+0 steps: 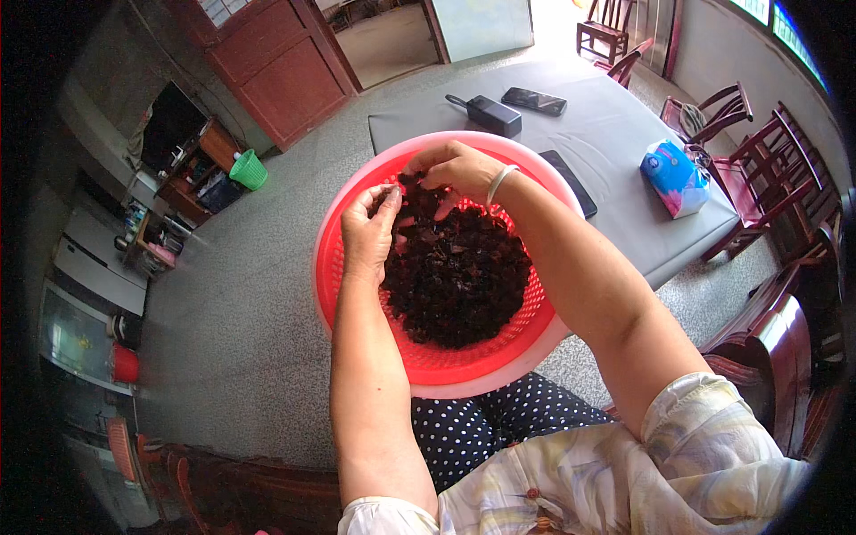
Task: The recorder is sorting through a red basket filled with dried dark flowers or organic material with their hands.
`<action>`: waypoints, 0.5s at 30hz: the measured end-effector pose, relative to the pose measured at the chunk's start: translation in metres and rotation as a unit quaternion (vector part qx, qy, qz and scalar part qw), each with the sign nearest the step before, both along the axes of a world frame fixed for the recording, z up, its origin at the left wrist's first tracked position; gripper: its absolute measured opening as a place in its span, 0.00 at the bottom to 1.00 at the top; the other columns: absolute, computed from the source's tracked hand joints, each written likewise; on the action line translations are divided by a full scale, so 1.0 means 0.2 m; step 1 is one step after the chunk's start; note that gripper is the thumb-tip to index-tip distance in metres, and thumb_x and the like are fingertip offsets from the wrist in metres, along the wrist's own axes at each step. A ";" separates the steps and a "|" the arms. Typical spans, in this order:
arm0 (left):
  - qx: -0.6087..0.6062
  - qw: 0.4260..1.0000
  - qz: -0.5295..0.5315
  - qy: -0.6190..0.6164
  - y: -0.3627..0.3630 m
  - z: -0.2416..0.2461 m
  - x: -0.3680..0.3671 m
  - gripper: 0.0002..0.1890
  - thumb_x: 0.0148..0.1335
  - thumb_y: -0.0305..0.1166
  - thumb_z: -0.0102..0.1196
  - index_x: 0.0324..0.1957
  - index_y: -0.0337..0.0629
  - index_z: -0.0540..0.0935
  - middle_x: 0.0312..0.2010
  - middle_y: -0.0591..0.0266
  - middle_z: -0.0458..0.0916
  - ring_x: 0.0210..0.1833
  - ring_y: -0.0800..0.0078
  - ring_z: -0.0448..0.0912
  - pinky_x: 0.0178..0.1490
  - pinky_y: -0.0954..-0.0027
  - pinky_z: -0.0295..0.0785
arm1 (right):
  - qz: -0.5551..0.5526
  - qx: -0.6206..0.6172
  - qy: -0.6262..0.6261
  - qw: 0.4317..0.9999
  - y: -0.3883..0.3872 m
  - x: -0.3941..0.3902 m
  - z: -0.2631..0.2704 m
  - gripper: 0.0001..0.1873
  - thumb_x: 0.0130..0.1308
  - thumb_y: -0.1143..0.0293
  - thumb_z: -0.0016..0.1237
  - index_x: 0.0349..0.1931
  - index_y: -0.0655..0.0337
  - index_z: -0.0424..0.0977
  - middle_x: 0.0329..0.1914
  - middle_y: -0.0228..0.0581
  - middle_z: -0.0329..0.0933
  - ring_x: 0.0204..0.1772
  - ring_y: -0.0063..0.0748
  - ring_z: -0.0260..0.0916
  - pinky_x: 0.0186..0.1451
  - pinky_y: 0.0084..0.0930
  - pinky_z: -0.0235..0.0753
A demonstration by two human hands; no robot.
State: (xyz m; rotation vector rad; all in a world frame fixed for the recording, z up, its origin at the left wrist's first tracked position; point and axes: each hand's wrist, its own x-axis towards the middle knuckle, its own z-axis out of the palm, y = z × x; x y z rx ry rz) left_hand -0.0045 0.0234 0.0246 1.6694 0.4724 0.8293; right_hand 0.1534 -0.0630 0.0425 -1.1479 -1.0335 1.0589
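A red plastic basket [428, 364] with perforated walls and a paler pink rim sits in front of me, over my lap and against the near side of the table. Inside lies a heap of dark brown-black, flaky dried pieces [461, 274]; their exact kind is unclear. My left hand [370, 231] is at the basket's left side, thumb and fingers pinched on a few dark bits. Across from it, my right hand [458, 175], with a pale bangle [500, 182] at the wrist, holds a small dark clump between curled fingertips above the far part of the heap.
On the grey-covered table [628, 154] are a power bank [493, 115], a phone [535, 101], a dark tablet-like device [570, 184] and a blue tissue pack [675, 177]. Wooden chairs [762, 174] line the right. A green bin [249, 170] stands on the speckled floor at left.
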 end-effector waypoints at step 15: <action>-0.044 0.871 -0.046 0.488 0.00 -0.07 -0.04 0.45 0.37 0.42 0.66 0.59 0.43 0.58 0.51 0.52 0.69 0.54 0.54 0.67 0.37 0.53 0.71 | 0.073 -0.339 -0.451 0.823 0.01 -0.03 -0.07 0.22 0.56 0.57 0.43 0.42 0.67 0.70 0.33 0.50 0.73 0.28 0.43 0.73 0.25 0.39 0.76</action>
